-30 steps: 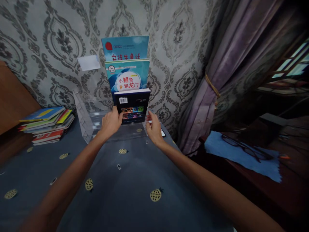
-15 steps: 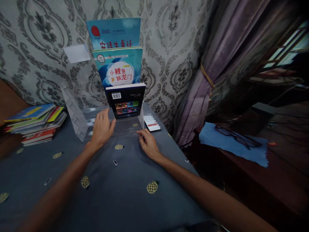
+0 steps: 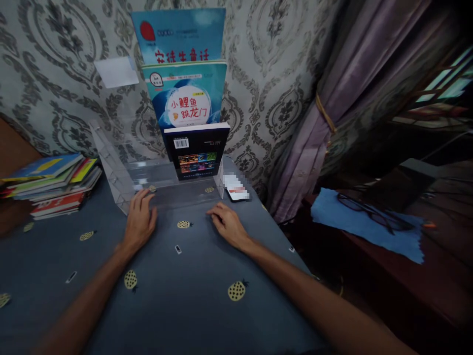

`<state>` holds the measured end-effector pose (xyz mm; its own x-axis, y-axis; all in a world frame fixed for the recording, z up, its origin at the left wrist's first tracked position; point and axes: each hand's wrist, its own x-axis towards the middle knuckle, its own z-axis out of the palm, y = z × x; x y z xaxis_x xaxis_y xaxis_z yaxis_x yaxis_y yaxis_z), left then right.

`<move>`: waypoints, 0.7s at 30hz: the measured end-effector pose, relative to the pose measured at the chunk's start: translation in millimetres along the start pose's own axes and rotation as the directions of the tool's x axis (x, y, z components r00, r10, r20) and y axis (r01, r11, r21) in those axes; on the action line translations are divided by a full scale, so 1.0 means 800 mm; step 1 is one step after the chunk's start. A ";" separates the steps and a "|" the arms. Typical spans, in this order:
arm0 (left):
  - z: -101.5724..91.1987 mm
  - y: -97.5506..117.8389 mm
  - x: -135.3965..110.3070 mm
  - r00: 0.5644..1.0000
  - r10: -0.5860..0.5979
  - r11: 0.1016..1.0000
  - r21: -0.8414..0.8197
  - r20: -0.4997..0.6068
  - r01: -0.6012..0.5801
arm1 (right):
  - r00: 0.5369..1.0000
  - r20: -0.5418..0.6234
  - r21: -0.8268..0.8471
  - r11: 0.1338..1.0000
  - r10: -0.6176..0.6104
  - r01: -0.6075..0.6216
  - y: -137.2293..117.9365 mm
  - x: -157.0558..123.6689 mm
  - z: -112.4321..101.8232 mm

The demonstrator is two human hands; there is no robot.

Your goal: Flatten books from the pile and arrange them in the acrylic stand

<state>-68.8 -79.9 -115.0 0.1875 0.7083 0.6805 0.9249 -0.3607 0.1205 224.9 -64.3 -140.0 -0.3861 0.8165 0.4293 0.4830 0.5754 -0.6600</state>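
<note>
A clear acrylic book rack stands on the cloth-covered table against the wall. On its right side three books lean back in tiers: a black book with a barcode in front, a blue book with a white circle behind it, and a light blue book with a red spot highest. My left hand is at the rack's front left edge, fingers loosely spread, holding nothing. My right hand rests on the cloth before the rack's front right corner, fingers slightly curled and empty.
A pile of books lies left of the rack. Beside its right end is a phone with a lit screen. Farther right, glasses lie on a blue cloth over a dark red surface. A purple curtain hangs by the wall.
My left hand has drawn back from near the black book, toward me and to the left. My right hand has stayed nearly in place. The view has shifted slightly.
</note>
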 end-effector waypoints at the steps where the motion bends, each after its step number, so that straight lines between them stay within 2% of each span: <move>1: -0.001 -0.006 -0.003 1.000 -0.015 1.000 0.005 -0.008 0.015 | 1.000 0.003 0.001 1.000 -0.003 0.003 0.001 0.000 -0.001; 7: -0.008 -0.019 0.000 0.995 -0.102 0.994 0.043 -0.016 0.103 | 1.000 -0.013 0.013 1.000 -0.029 0.029 0.007 0.001 -0.003; 10: -0.013 -0.030 0.002 0.990 -0.120 0.992 0.042 -0.075 0.123 | 1.000 -0.007 0.007 1.000 -0.030 0.030 0.009 0.004 -0.003; 13: -0.020 -0.052 0.000 0.975 -0.147 0.987 0.047 -0.167 0.157 | 1.000 0.009 0.007 1.000 -0.016 0.016 0.007 0.006 -0.004; 18: -0.032 -0.105 -0.001 0.901 -0.249 0.957 0.050 -0.355 0.285 | 0.997 0.059 0.002 0.999 0.048 -0.048 0.002 0.006 -0.007; 21: -0.040 -0.138 -0.001 0.857 -0.334 0.920 0.060 -0.393 0.387 | 0.995 0.072 -0.003 0.998 0.070 -0.070 0.001 0.006 -0.007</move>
<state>-181.7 -60.4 -105.5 -0.2784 0.4891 0.8266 0.9436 -0.0213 0.3305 227.9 -59.4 -135.0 -0.4064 0.8495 0.3365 0.5112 0.5167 -0.6868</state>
